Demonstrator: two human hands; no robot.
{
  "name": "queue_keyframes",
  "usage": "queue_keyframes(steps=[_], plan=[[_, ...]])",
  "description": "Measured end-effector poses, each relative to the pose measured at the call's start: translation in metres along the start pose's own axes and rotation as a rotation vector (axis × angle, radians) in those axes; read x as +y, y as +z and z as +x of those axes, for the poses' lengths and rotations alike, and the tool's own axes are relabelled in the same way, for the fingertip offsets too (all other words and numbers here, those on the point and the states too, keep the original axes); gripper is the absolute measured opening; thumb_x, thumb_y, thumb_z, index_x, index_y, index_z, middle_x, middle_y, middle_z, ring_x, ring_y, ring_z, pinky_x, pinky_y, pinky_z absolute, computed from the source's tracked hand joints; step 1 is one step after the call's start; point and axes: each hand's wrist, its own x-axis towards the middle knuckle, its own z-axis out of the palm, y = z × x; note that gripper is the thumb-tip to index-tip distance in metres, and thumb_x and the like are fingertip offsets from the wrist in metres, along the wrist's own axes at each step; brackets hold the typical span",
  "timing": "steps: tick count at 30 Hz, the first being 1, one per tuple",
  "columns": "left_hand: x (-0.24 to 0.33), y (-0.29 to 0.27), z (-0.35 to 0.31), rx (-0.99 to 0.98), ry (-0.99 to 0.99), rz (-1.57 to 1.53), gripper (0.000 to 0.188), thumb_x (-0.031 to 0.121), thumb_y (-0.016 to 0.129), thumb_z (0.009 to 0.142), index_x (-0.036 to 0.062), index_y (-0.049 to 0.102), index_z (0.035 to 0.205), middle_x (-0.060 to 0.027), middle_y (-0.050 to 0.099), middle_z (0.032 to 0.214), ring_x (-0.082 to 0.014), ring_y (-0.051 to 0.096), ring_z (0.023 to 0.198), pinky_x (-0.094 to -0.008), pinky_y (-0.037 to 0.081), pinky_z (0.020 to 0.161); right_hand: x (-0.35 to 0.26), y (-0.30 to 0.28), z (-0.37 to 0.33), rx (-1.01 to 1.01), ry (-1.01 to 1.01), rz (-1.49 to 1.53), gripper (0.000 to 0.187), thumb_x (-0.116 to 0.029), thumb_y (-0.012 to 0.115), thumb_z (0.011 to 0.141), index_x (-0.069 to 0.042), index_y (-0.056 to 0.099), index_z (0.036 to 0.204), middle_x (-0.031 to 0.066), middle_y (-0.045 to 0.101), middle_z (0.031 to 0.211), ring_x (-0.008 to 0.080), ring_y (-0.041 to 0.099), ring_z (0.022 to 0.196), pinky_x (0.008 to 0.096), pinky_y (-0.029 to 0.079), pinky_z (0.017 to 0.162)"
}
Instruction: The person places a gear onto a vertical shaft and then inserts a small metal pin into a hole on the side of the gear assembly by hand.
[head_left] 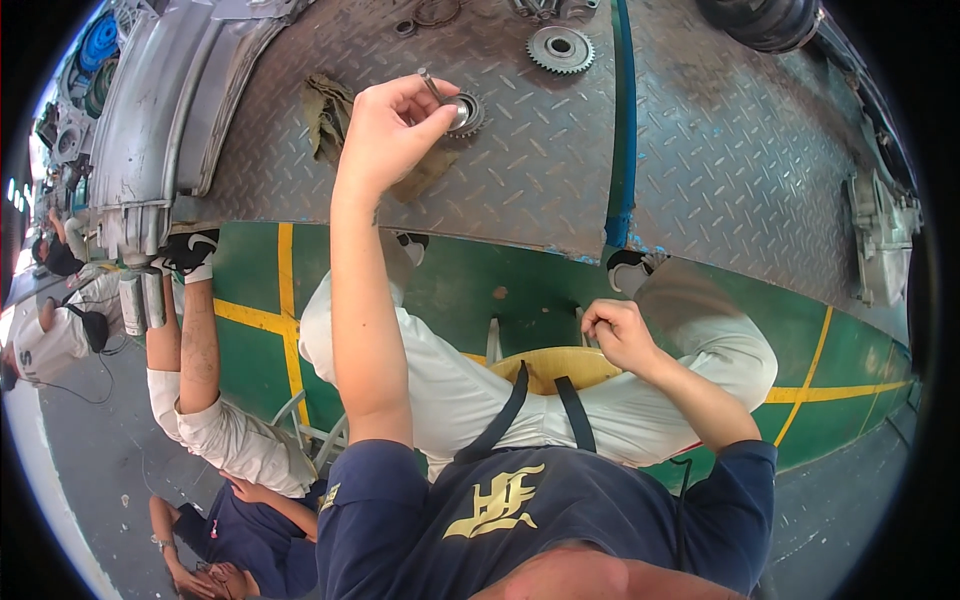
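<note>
My left hand reaches over the metal bench, its thumb and fingers closed round a short metal rod. The rod stands tilted above a small toothed gear with a shiny inner ring. The thumb tip lies against or just over that ring; which, I cannot tell. Under my left wrist lies a brown cloth. My right hand hovers by my right thigh, fingers curled in, with nothing visible in them.
A larger gear lies farther back on the tread-plate bench. A crumpled rag is left of my hand. A big metal housing stands at left, another casing at far right. A seated person is close on my left.
</note>
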Motion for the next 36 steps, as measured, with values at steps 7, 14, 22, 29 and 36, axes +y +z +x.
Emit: queue_keyframes(steps=[7,14,22,29,36], plan=[[-0.006,0.003,0.0,0.083,-0.024,-0.022,0.013,0.008,0.076,0.079,-0.0021,0.071,0.085,-0.0016,0.066,0.068,-0.004,0.054,0.06,-0.0212,0.045,0.057,0.003,0.002,0.0,0.002,0.004,-0.002,0.019,0.012,0.042,0.074,0.003,0.059,0.078,0.0133,0.059,0.069,0.0246,0.059,0.063,0.0335,0.047,0.059],[0.001,0.002,-0.001,0.085,0.02,-0.042,0.012,0.005,0.077,0.077,-0.0031,0.069,0.08,-0.001,0.068,0.071,-0.0039,0.054,0.061,-0.0216,0.045,0.058,0.003,0.003,0.001,0.0,0.006,-0.003,0.02,0.012,0.041,0.074,0.003,0.059,0.078,0.0132,0.059,0.069,0.0243,0.059,0.064,0.0334,0.047,0.059],[-0.003,0.001,0.0,0.13,-0.019,0.068,0.02,0.011,0.08,0.076,0.0,0.074,0.091,0.0004,0.062,0.063,-0.0043,0.052,0.058,-0.0221,0.043,0.055,0.005,0.003,0.001,0.003,-0.016,-0.013,0.02,0.012,0.041,0.074,0.003,0.059,0.078,0.013,0.058,0.068,0.0238,0.058,0.062,0.0326,0.047,0.058],[0.008,0.001,-0.003,0.089,-0.048,0.04,0.017,0.011,0.078,0.081,0.0004,0.075,0.094,0.0021,0.065,0.069,-0.0023,0.053,0.061,-0.0195,0.041,0.056,0.007,0.004,0.0,0.009,-0.011,-0.015,0.02,0.012,0.041,0.074,0.003,0.059,0.078,0.0128,0.059,0.068,0.0232,0.059,0.062,0.0324,0.047,0.058],[0.008,0.004,-0.001,0.133,0.003,0.003,0.015,0.013,0.075,0.081,-0.0004,0.075,0.088,-0.0039,0.067,0.064,-0.0062,0.057,0.058,-0.0237,0.047,0.056,0.001,0.007,0.0,0.003,-0.029,-0.007,0.02,0.012,0.042,0.074,0.003,0.059,0.079,0.0129,0.06,0.069,0.024,0.06,0.063,0.0327,0.047,0.058]])
